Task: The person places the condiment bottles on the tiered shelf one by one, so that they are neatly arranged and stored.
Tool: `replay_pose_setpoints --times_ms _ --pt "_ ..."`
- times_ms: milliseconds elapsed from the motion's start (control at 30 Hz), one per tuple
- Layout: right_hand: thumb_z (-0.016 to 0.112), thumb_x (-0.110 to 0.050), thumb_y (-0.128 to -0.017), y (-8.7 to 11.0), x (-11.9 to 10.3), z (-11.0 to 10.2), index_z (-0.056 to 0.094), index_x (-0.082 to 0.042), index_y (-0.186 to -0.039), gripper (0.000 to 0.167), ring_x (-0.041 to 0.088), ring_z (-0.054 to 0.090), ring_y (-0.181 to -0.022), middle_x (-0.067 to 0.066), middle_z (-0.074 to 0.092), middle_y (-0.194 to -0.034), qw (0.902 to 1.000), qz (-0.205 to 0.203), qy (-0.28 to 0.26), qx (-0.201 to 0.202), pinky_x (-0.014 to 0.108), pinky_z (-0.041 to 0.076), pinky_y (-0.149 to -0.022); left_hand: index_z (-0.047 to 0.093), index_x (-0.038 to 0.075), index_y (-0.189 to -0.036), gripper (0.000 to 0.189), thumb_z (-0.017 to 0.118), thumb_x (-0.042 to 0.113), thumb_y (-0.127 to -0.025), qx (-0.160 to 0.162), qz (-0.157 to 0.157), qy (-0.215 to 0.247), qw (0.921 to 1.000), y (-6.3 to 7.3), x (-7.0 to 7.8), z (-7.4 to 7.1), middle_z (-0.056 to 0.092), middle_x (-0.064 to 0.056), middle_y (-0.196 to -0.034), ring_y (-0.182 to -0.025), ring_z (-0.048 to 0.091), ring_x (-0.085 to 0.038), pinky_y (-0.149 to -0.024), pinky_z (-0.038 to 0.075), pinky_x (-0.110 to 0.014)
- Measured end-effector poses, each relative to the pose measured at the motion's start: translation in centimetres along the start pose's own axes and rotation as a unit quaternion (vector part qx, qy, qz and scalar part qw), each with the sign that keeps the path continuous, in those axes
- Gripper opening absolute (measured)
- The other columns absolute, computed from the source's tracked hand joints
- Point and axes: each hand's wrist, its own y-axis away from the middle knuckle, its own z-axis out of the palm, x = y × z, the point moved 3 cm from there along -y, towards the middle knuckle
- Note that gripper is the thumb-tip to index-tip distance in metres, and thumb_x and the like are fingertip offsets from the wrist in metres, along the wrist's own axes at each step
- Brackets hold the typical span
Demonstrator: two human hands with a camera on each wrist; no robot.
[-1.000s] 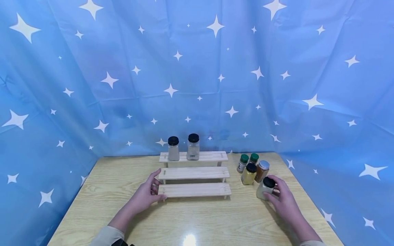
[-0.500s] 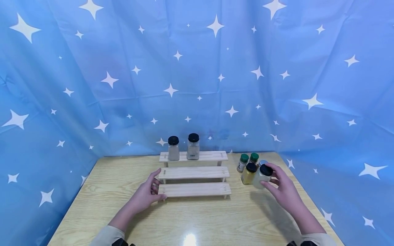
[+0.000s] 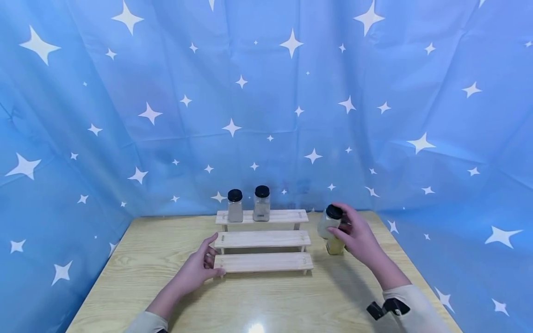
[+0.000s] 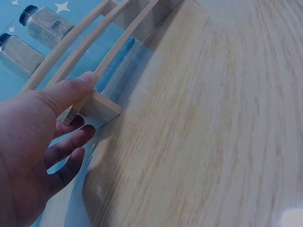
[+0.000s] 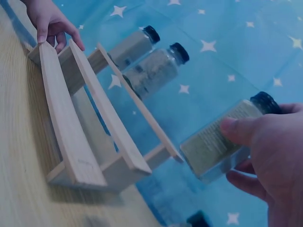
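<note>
My right hand [image 3: 357,236] grips a black-lidded spice jar [image 3: 329,224] by its sides, off the table and tilted slightly. Pale powder fills this jar, and the right wrist view shows a printed label [image 5: 208,142] on it. A three-step wooden rack [image 3: 264,262] stands left of that hand. With thumb and fingers, my left hand [image 3: 199,266] holds the left end of the rack's lowest step. On the top step two black-lidded jars [image 3: 235,208] [image 3: 261,206] stand upright, side by side toward the left.
A jar of yellow spice [image 3: 335,246] stands on the wooden table [image 3: 175,231], partly behind the held jar. A green lid [image 5: 199,219] shows at the bottom of the right wrist view. A blue star-printed curtain [image 3: 266,106] hangs behind the table.
My right hand has lifted the pale-powder jar and carried it left and toward the back, over the other jars. The left hand keeps its hold on the rack. The head view tilts slightly up.
</note>
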Motion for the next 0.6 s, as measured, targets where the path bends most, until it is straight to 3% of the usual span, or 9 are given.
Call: replay_pose_setpoints --times_ms 333,600 --pt "0.080 -0.004 -0.102 -4.9 -0.9 2.6 0.047 -0.017 -0.164 0.071 0.039 0.064 -0.131 0.017 0.054 -0.154 0.9990 -0.012 -0.035 -0.024 0.046 0.061 -0.101 0.023 0.024 -0.177 0.115 0.096 0.018 -0.088 -0.002 0.000 -0.003 1.0000 0.0 0.0 0.1 0.057 -0.010 -0.127 -0.092 0.061 -0.021 -0.076 0.058 -0.030" --pt "0.080 -0.009 -0.104 -7.9 -1.5 4.8 0.046 -0.019 -0.166 0.071 0.038 0.063 -0.131 0.015 0.054 -0.155 0.9978 -0.025 -0.025 -0.056 0.051 0.059 -0.105 0.024 0.024 -0.177 0.115 0.096 0.017 -0.089 0.001 -0.002 -0.007 1.0000 0.0 0.0 0.1 0.058 -0.010 -0.127 -0.091 0.060 -0.021 -0.075 0.056 -0.029"
